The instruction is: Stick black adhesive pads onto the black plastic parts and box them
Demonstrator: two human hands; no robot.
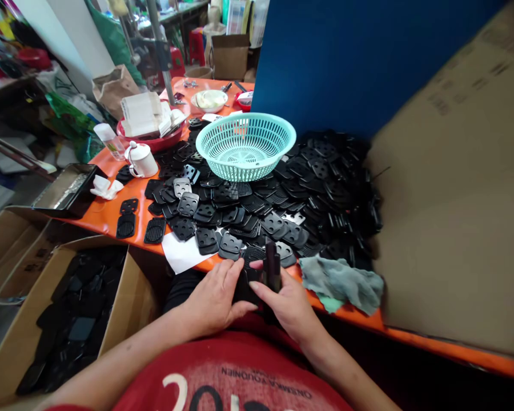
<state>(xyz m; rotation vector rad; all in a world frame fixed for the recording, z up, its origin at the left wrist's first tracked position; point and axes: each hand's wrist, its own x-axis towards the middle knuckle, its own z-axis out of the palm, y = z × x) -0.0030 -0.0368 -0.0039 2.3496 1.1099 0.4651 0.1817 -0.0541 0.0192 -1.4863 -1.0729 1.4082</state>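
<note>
My left hand (214,292) is at the table's front edge, its fingers closed around a dark flat piece (245,288) that the hand partly hides. Close beside it, my right hand (292,299) grips a few black plates (271,265) stood on edge, thumb toward me. Just beyond both hands spreads a large heap of black plates (248,205) with rounded corners; many have round holes and some a ribbed face. Under the near plates lies a sheet of white paper (184,254).
A mint plastic basket (246,165) rests on the heap. A grey-green cloth (342,281) lies right of my hands. At left are a white lidded mug (141,160), a red basin (154,142) and a carton (132,291) of black pieces. Tall cardboard (454,217) bounds the right side.
</note>
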